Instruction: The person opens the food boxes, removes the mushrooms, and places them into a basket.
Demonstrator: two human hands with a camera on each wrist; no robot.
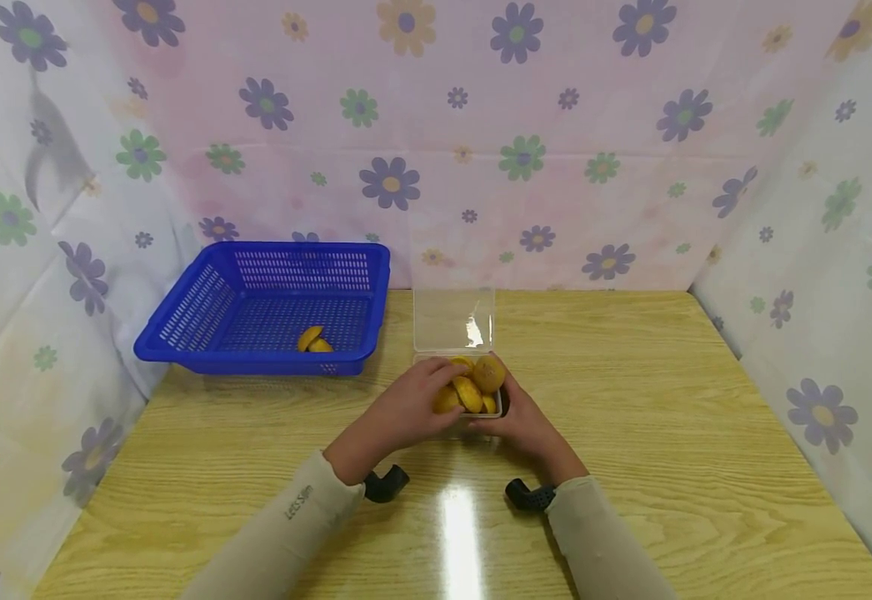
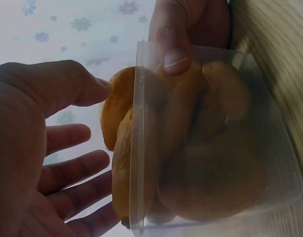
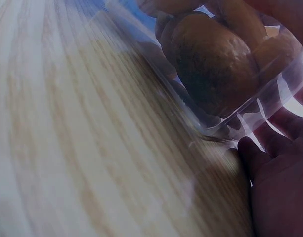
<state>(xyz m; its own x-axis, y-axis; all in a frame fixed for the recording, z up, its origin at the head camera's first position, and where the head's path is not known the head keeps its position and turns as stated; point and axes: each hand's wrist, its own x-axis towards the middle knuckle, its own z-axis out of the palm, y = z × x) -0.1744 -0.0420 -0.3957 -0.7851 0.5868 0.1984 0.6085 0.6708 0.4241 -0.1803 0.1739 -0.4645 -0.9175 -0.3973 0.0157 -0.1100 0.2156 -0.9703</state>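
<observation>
A clear plastic box [image 2: 282,168] stands on the table, heaped with yellow-brown mushrooms [image 1: 469,394]; some rise above its rim. My right hand [image 1: 523,421] holds the box at its right side, the thumb at the near wall and fingers along the far side. Over the left part of the heap is my left hand [image 1: 409,403]. In the left wrist view its fingers are spread and loosely bent, with the thumb tip right at the edge of one mushroom [image 2: 119,101]. The right wrist view shows a large brown cap [image 3: 213,59] through the box wall.
The box's clear lid [image 1: 451,321] stands raised at the back. A blue perforated basket [image 1: 256,357] sits at the back left, with a few mushrooms [image 1: 310,337] near its front right. Flowered cloth [image 1: 518,158] hangs behind and beside the wooden table [image 1: 669,467].
</observation>
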